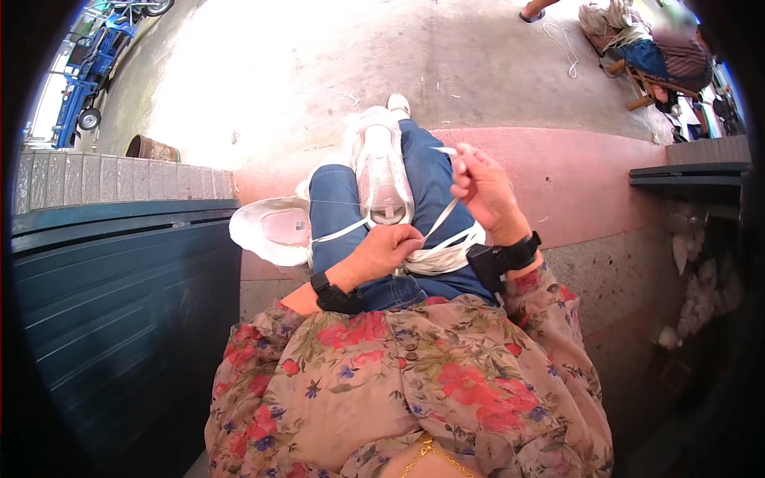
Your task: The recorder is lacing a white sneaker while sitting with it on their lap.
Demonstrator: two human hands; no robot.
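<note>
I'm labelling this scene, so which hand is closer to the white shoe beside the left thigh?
Left. The left hand is to the right of the white shoe; the right hand is farther right.

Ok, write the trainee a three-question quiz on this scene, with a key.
1. Multiple choice: what stretches between the left hand and the right hand?
A) a gold chain
B) a white lace
C) a blue rope
2. True or false: the pale shoe between the knees has a white shoe to its left.
3. Count: how many black wristbands show on the person wearing the floral top?

Key:
1. B
2. True
3. Two, one on each arm
</note>
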